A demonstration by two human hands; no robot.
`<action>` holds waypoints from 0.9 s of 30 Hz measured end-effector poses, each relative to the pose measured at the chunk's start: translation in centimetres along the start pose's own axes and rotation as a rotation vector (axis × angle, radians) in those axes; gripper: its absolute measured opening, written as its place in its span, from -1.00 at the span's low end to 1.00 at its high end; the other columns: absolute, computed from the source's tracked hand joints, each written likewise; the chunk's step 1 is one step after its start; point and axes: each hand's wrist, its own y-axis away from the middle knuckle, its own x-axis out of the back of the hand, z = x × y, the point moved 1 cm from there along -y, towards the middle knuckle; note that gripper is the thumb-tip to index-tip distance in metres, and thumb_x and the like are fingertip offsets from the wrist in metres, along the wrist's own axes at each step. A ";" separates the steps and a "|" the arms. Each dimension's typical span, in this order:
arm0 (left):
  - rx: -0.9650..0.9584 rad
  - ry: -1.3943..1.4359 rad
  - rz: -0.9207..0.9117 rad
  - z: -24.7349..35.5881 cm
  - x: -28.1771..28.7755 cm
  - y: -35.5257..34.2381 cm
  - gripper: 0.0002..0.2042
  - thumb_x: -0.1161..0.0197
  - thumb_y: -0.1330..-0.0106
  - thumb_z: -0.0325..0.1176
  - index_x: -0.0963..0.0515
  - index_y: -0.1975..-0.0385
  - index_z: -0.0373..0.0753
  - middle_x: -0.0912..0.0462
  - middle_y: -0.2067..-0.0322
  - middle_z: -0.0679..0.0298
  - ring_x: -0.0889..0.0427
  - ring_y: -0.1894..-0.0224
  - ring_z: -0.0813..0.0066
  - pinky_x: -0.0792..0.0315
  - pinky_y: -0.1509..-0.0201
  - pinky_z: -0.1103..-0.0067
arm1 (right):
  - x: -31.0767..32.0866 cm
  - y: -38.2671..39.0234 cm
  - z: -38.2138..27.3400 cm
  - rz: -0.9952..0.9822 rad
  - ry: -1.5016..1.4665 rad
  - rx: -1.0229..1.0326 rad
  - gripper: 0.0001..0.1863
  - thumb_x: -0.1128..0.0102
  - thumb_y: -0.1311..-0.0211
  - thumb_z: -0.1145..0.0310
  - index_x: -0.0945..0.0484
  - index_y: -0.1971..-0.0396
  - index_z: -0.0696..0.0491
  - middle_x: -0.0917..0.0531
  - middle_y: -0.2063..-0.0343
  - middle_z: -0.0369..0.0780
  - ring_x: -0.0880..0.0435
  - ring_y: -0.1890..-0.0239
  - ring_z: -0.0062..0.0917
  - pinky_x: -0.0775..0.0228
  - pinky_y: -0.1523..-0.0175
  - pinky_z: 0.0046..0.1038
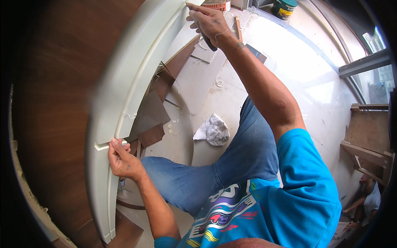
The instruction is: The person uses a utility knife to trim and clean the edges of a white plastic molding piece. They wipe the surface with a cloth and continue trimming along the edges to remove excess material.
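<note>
A long pale panel (134,74), off-white with a raised lip along its edge, runs from the top of the view down to the lower left. My left hand (126,161) grips its edge beside a notch, thumb on top and fingers curled. At the panel's upper end, my right hand (211,25) is closed around a slim dark-handled tool (211,44). Its handle sticks out below the palm; I cannot make out the working tip at the panel's edge. A thin curled shaving (130,116) clings to the lip above the left hand.
Brown and grey board offcuts (151,111) lie under the panel. A crumpled white cloth (213,130) is on the floor between my legs, near curled shavings (219,82). A green-lidded bucket (284,8) stands at the back; a person (368,198) sits at lower right.
</note>
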 end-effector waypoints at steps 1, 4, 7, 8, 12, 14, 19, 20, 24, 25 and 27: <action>-0.006 0.005 -0.001 0.0 -0.1 0.0 -0.64 -0.34 -0.53 -0.17 -0.73 0.13 -0.46 -0.81 0.38 0.10 -0.67 0.51 0.56 -0.59 0.40 0.63 | 0.0 -0.1 0.2 -0.002 0.003 0.019 -0.50 -0.20 -0.42 0.27 -0.60 -0.32 0.07 -0.77 0.18 -0.17 -0.70 0.30 -0.57 -0.57 0.22 -0.55; -0.002 0.009 -0.003 0.0 -0.1 0.0 -0.65 -0.34 -0.53 -0.19 -0.72 0.12 -0.47 -0.81 0.37 0.09 -0.69 0.50 0.55 -0.61 0.37 0.61 | -0.3 -0.2 0.4 0.009 -0.002 0.022 -0.50 -0.21 -0.42 0.28 -0.60 -0.32 0.07 -0.77 0.19 -0.18 -0.70 0.30 -0.59 -0.58 0.21 -0.55; 0.007 -0.007 -0.003 0.2 -0.1 0.0 -0.66 -0.33 -0.54 -0.21 -0.71 0.12 -0.48 -0.80 0.37 0.08 -0.70 0.49 0.54 -0.63 0.36 0.60 | -0.5 -0.3 0.3 0.020 0.004 0.043 -0.52 -0.21 -0.43 0.30 -0.61 -0.30 0.08 -0.77 0.23 -0.21 -0.69 0.32 -0.61 -0.58 0.20 -0.56; 0.009 -0.014 -0.004 0.2 -0.1 0.0 -0.66 -0.33 -0.54 -0.22 -0.71 0.12 -0.48 -0.80 0.37 0.08 -0.70 0.49 0.53 -0.63 0.36 0.60 | -0.5 -0.3 0.3 0.022 0.009 0.058 -0.53 -0.21 -0.43 0.30 -0.62 -0.29 0.08 -0.77 0.24 -0.22 -0.68 0.32 -0.62 -0.58 0.20 -0.56; -0.017 0.008 -0.007 -0.1 -0.2 -0.1 -0.68 -0.33 -0.54 -0.24 -0.71 0.14 -0.48 -0.80 0.37 0.06 -0.71 0.48 0.53 -0.66 0.36 0.62 | -0.8 0.0 0.2 0.003 0.042 0.104 -0.56 -0.23 -0.43 0.30 -0.65 -0.24 0.11 -0.74 0.33 -0.30 -0.64 0.38 -0.67 -0.57 0.21 -0.58; -0.022 0.013 -0.009 -0.4 -0.1 -0.2 -0.68 -0.33 -0.54 -0.25 -0.70 0.14 -0.49 -0.80 0.37 0.04 -0.71 0.48 0.52 -0.67 0.36 0.63 | -1.3 1.1 0.1 -0.012 0.048 0.124 -0.57 -0.24 -0.43 0.29 -0.66 -0.22 0.13 -0.70 0.40 -0.35 -0.60 0.42 -0.71 -0.54 0.24 -0.60; -0.022 0.026 -0.002 -0.9 0.1 -0.2 -0.67 -0.34 -0.53 -0.27 -0.69 0.13 -0.53 -0.80 0.35 0.01 -0.73 0.46 0.50 -0.69 0.36 0.63 | -1.7 2.7 -1.3 -0.129 0.289 0.081 -0.57 -0.22 -0.44 0.30 -0.66 -0.21 0.14 -0.63 0.49 -0.38 -0.57 0.45 -0.73 -0.49 0.29 -0.59; -0.023 0.037 0.002 -1.1 0.2 -0.2 -0.67 -0.34 -0.52 -0.27 -0.68 0.13 -0.53 -0.80 0.35 0.00 -0.74 0.46 0.50 -0.69 0.35 0.62 | -1.7 2.6 -1.0 -0.093 0.225 0.106 -0.57 -0.22 -0.44 0.30 -0.66 -0.22 0.13 -0.65 0.46 -0.36 -0.58 0.44 -0.72 -0.50 0.28 -0.59; 0.023 0.073 -0.014 -0.5 -0.2 -0.2 -0.67 -0.36 -0.51 -0.27 -0.68 0.12 -0.54 -0.80 0.34 0.01 -0.75 0.44 0.47 -0.69 0.32 0.60 | -0.6 0.9 -0.6 0.022 0.119 0.132 -0.55 -0.21 -0.43 0.28 -0.66 -0.23 0.13 -0.72 0.37 -0.29 -0.63 0.41 -0.67 -0.55 0.24 -0.56; 0.031 0.080 -0.012 -0.5 -0.2 -0.2 -0.67 -0.36 -0.50 -0.28 -0.68 0.13 -0.54 -0.80 0.34 0.01 -0.75 0.44 0.47 -0.69 0.31 0.59 | -0.5 0.8 -0.8 0.024 0.136 0.127 -0.55 -0.21 -0.43 0.28 -0.66 -0.23 0.13 -0.71 0.38 -0.30 -0.63 0.41 -0.68 -0.55 0.23 -0.56; 0.053 0.099 -0.008 -0.4 -0.3 -0.2 -0.68 -0.36 -0.50 -0.29 -0.68 0.13 -0.54 -0.80 0.34 0.01 -0.75 0.44 0.46 -0.69 0.29 0.58 | -0.4 0.6 -0.8 0.028 0.194 0.126 -0.55 -0.23 -0.43 0.29 -0.65 -0.24 0.14 -0.70 0.39 -0.31 -0.63 0.40 -0.69 -0.53 0.24 -0.58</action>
